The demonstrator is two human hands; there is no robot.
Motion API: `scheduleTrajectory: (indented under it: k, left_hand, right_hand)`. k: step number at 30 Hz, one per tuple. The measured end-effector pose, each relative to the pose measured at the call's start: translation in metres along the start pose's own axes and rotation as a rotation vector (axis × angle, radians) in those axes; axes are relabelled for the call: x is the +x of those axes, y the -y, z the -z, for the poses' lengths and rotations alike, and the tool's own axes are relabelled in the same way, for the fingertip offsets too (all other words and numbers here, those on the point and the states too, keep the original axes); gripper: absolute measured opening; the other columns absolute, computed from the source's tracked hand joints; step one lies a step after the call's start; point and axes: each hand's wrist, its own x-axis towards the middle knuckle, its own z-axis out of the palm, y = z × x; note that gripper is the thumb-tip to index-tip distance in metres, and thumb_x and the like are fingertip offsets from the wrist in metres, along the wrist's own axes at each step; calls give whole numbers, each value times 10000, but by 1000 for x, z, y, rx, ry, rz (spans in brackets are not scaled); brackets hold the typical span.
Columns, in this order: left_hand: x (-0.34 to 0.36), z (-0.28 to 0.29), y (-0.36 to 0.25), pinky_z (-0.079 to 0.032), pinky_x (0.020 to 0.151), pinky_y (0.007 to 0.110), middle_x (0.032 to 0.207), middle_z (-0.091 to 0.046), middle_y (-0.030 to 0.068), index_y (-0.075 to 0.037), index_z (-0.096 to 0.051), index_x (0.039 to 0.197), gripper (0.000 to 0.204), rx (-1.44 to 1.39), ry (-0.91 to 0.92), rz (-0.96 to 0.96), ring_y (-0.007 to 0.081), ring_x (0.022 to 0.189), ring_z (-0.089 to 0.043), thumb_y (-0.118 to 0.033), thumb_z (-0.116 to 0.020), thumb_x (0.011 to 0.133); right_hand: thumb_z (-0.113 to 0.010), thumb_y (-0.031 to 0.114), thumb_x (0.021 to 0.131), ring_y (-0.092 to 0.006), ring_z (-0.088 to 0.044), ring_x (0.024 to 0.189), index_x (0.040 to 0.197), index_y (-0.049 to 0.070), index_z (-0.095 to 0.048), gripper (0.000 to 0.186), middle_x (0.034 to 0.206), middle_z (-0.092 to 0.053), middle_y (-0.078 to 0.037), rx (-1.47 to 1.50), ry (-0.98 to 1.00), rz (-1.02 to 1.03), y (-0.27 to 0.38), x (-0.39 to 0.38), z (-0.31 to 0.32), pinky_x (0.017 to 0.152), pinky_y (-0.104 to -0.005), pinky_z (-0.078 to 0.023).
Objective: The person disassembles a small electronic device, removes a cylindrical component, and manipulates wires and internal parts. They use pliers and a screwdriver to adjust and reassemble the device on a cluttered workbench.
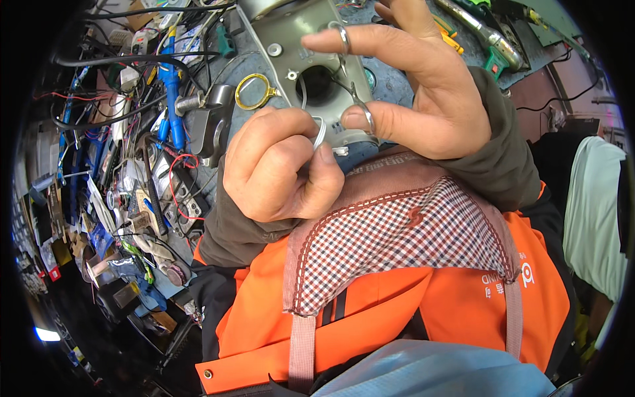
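My left hand (278,162) is closed, its thumb and forefinger pinching a thin white cable (320,132). A small white end of the cable sticks out beside the thumb. My right hand (423,86) is spread wide, with the thumb and a finger through the loops of metal ring-handled scissors (357,99). The handles are far apart, and the thin jaws lie near the cable, too small to make out fully. Behind both hands a grey-beige housing (291,56) with a round dark hole (322,86) lies on the bench.
A gold-rimmed magnifier (254,91) lies left of the housing. Blue tool (173,99), black cables and many jumbled parts crowd the left side. A metal tool with green grip (496,63) lies at the upper right. A pale cloth (594,212) hangs at far right.
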Motion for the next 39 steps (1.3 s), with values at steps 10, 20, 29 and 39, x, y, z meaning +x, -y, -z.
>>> scheduleTrajectory:
  k: [10,20,29,39]
  left_hand:
    - [-1,-3,1,-472,484,339,828,-634,162,9,-555,832,227,4,-6,-18,250,553,-556,75,-713,683]
    - [0,-4,3,-465,477,339,819,-627,160,13,-546,820,231,-14,-21,-45,247,543,-552,83,-708,670]
    - [0,1,0,-465,488,345,835,-629,159,8,-551,830,226,13,2,-8,249,549,-553,80,-716,694]
    - [-1,1,1,-472,498,349,837,-632,158,3,-560,840,224,16,-5,14,251,553,-557,71,-724,703]
  right_hand:
    - [-843,293,854,-445,-307,1512,1422,29,-649,656,1628,-268,-304,59,-57,-160,17,-7,-3,1244,-520,-196]
    - [-838,274,867,-465,-297,1517,1413,39,-660,621,1648,-234,-311,93,-56,-107,11,-5,-11,1233,-536,-224]
    - [-833,212,866,-430,-297,1530,1356,23,-690,545,1654,-245,-280,123,-7,-150,6,-8,-8,1231,-518,-253]
    - [-831,217,866,-428,-315,1515,1333,10,-704,526,1640,-258,-288,62,27,-62,13,0,2,1228,-517,-242]
